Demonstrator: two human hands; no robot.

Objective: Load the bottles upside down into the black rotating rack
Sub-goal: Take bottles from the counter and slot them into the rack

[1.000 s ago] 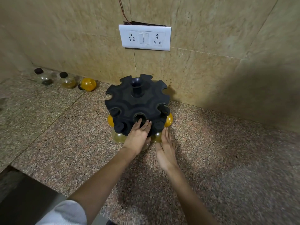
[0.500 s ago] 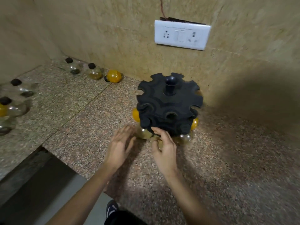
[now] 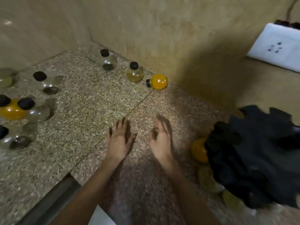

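Speckled granite tabletop [image 3: 78, 143] lies under both bare hands, neither holding anything: the left hand [image 3: 119, 140] spread flat and wide, the right hand [image 3: 159, 140] loosely curled. At the right edge stands the black notched rotating rack [image 3: 253, 156], blurred, with round orange bottles [image 3: 198, 150] hanging under it. Farther back, black-capped round bottles stand loose, and one orange bottle [image 3: 158, 82] lies sideways by the wall.
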